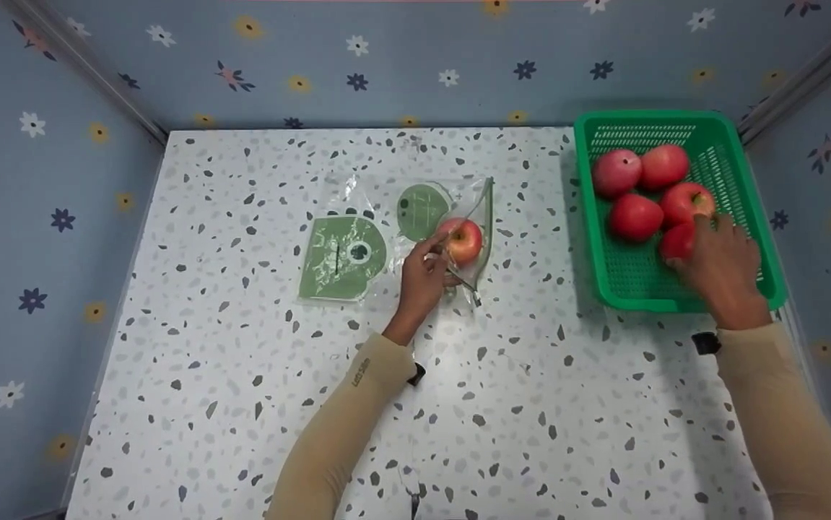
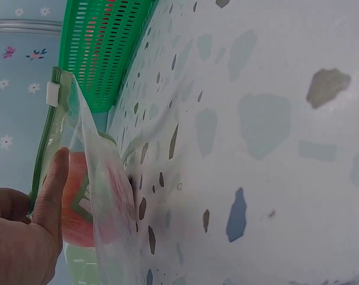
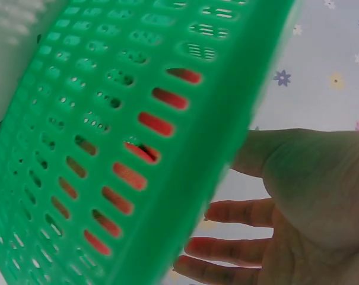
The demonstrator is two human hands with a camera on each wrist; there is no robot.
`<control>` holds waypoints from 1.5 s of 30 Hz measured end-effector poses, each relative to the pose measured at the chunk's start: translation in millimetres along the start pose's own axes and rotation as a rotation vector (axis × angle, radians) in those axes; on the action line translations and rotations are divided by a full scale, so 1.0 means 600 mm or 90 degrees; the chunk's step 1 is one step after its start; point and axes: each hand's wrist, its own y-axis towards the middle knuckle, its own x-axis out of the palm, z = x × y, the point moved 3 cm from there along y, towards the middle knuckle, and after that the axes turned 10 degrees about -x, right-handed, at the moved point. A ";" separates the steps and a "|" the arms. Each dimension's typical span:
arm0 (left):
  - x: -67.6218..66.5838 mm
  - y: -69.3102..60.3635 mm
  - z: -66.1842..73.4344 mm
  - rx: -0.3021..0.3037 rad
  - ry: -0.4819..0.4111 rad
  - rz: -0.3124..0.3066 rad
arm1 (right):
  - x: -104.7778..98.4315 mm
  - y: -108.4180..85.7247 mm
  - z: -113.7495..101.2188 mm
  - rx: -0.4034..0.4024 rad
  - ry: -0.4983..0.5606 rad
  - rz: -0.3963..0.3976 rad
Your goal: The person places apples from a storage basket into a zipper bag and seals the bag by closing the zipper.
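A clear zip bag with green printed shapes (image 1: 346, 256) lies on the table with one red apple (image 1: 466, 242) inside, near its mouth. My left hand (image 1: 424, 278) pinches the bag's edge by the green zip strip (image 2: 44, 139), beside that apple. Over the green basket (image 1: 606, 285) at the right, my right hand (image 1: 725, 267) reaches in above a red apple (image 1: 675, 242), partly covering it. The right wrist view shows the fingers (image 3: 238, 212) spread and fairly straight, their tips hidden behind the basket rim.
Several other red apples (image 1: 635, 218) sit in the basket. Its perforated wall rises between the right wrist camera and the fruit. The speckled white table (image 1: 206, 347) meets flowered walls (image 1: 401, 58) at the back and sides.
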 end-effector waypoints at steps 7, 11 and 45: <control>-0.003 0.002 -0.001 0.015 0.060 0.019 | 0.012 0.002 0.016 0.017 -0.005 -0.027; -0.002 0.001 -0.002 0.004 0.041 0.012 | 0.019 0.003 0.026 0.020 0.002 -0.051; -0.004 -0.001 -0.004 0.009 0.025 -0.002 | 0.046 0.014 0.055 0.021 0.047 -0.014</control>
